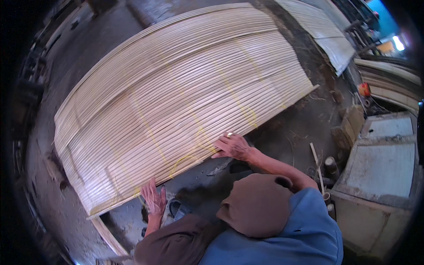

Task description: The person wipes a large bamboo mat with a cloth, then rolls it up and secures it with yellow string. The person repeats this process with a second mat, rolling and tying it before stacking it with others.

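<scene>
At the bottom of the frame, one brown cap and one blue shirt are seen. Two hands are counted: the left hand, lower left of centre, is laid loosely open at the near edge of one slatted mat; the right hand, near the centre, is bent over that edge, and whether anything is pinched cannot be told. The mat is spread across the middle of the frame; its many thin slats are too fine to be counted. It is judged light for its size, stiff along the slats, pliable across them, smooth, and easily split; it is best held by the near edge, both hands well apart. At upper right, one more mat is seen.
</scene>
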The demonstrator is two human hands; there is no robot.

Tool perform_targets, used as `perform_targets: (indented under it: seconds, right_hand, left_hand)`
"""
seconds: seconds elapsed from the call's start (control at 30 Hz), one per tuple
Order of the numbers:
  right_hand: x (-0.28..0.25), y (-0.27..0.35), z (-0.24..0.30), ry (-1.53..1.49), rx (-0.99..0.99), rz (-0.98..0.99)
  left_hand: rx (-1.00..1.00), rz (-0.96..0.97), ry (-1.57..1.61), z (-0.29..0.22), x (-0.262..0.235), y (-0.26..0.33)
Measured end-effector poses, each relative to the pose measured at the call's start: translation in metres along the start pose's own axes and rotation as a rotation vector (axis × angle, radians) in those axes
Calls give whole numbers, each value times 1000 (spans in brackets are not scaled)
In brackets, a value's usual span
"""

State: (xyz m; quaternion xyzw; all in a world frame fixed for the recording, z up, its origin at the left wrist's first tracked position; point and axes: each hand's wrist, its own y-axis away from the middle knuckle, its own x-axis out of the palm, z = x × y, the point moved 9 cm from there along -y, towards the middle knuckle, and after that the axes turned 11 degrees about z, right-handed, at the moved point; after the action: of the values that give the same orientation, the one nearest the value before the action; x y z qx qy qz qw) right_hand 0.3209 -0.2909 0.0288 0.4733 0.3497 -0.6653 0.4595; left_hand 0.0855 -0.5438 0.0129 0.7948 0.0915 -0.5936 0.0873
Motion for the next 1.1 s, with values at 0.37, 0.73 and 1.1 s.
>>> perform_targets:
  seconds: [0.37,0.73,1.1]
  right_hand:
    - [-18,-13,0,63,58,-207]
    - [-31,-9,15,177,-55,-136]
    - [-38,-41,-13,136,34,-89]
  left_hand:
    - [74,41,-32,28,9,-32]
    - [87,149,107,30,-24,-47]
    - [-11,21,-26,21,-28,-48]
